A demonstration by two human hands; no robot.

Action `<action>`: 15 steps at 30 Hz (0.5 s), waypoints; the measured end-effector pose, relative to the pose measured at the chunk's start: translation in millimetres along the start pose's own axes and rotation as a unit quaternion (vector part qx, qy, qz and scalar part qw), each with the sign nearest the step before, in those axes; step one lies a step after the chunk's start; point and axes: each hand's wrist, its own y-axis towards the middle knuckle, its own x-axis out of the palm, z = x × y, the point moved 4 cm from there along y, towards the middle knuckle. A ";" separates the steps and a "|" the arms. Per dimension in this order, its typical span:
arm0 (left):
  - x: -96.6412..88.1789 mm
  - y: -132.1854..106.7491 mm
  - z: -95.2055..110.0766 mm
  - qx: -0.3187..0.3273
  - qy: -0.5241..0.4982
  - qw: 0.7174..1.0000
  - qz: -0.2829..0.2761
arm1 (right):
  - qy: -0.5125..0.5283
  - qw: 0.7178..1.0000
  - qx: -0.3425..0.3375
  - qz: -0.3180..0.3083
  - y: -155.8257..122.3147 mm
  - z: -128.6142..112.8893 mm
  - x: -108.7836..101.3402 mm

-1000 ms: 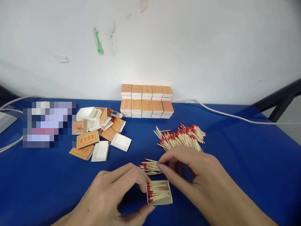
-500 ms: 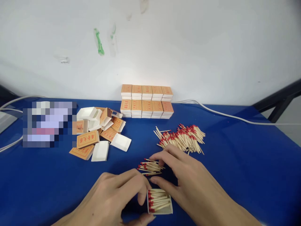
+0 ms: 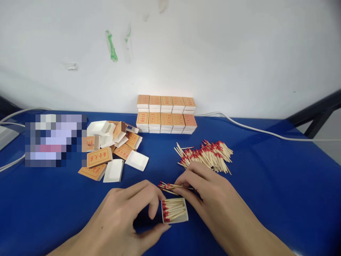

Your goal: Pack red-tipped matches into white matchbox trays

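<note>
My left hand [image 3: 133,209] grips a white matchbox tray [image 3: 186,216] between thumb and fingers at its left end. Inside the tray lie several red-headed matches [image 3: 172,209], heads toward the left. Just beyond the tray, my right hand [image 3: 205,190] pinches a small bunch of matches [image 3: 170,187] by their plain ends, with the red heads pointing left. Its fingertips partly cover the bunch. A larger heap of loose matches [image 3: 213,156] lies behind my right hand.
Stacked orange matchboxes [image 3: 166,119] stand in two rows against the white wall [image 3: 226,64]. At left is a pile of matchbox sleeves [image 3: 99,157] and white trays [image 3: 137,160], beside a blurred-out object [image 3: 55,138]. A white cable [image 3: 253,131] crosses the blue table [image 3: 266,170] at the back right.
My left hand has moved the tray away from me and slightly left. My right thumb and fingers have closed on the small bunch of matches beyond it.
</note>
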 end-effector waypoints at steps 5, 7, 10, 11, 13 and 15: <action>-1.7 1.4 -5.6 -0.022 -0.008 1.000 0.007 | 0.008 0.998 -0.044 0.035 1.7 -3.1 -7.9; -2.0 1.6 -6.2 -0.028 -0.009 1.000 0.004 | 0.018 0.998 -0.035 0.045 1.4 -3.6 -12.4; -1.3 1.9 -6.3 -0.035 -0.014 0.999 0.000 | 0.062 0.997 -0.024 0.026 0.5 -6.7 -15.2; -1.1 1.9 -6.3 -0.038 -0.019 0.999 0.001 | 0.082 0.996 -0.024 0.009 -0.1 -8.4 -14.3; -0.3 1.8 -6.4 -0.044 -0.031 0.999 0.004 | 0.114 0.993 -0.025 -0.031 -1.8 -12.0 -9.9; 0.4 1.9 -6.7 -0.051 -0.043 0.998 0.005 | 0.125 0.990 -0.019 -0.059 -4.0 -14.0 -4.5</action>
